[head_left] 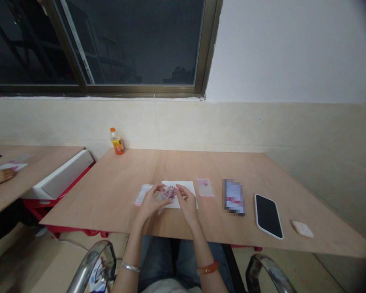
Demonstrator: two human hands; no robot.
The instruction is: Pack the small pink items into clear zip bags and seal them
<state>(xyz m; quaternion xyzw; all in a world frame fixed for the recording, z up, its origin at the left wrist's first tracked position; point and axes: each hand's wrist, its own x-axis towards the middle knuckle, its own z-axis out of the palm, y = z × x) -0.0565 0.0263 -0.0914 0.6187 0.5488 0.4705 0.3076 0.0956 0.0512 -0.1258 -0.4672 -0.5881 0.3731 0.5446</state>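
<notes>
A small clear plastic bag (168, 192) with several tiny pink and dark red pieces in it is held up between my hands. My left hand (153, 200) grips the bag's left side between thumb and fingers. At its right edge, the bent fingers of my right hand (186, 200) pinch it. Beneath lies a white sheet of paper (187, 186), partly covered by both hands. Flat clear bags (142, 193) lie just left of the paper. To its right is another small bag (205, 187) with a little pink content.
Farther right on the table (232, 162) lie a pixelated phone (234, 197), a white-edged phone (268, 216) and a pale rounded object (302, 229). An orange drink bottle (117, 142) stands at the back left. Another person's hand (1, 176) rests on the neighbouring table.
</notes>
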